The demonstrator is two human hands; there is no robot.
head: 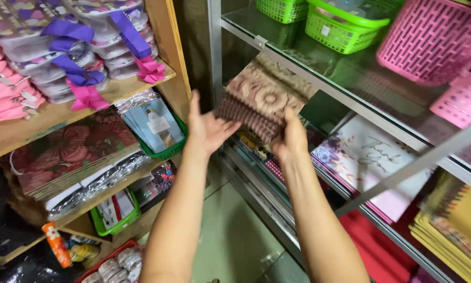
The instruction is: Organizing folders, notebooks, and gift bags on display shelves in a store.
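Brown patterned paper bags (261, 99), a flat stack held between both hands.
Right hand (290, 139) grips the ribbed lower edge; left hand (209, 128) spread open, touching the side (under the glass shelf (319, 63)).

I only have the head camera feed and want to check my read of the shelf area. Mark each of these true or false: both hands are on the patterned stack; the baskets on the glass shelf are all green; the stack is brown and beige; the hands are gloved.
1. Both hands are on the patterned stack. True: the left hand is at its left edge, the right hand grips its lower edge.
2. The baskets on the glass shelf are all green. False: there are green baskets and a pink basket.
3. The stack is brown and beige. True.
4. The hands are gloved. False: both are bare.
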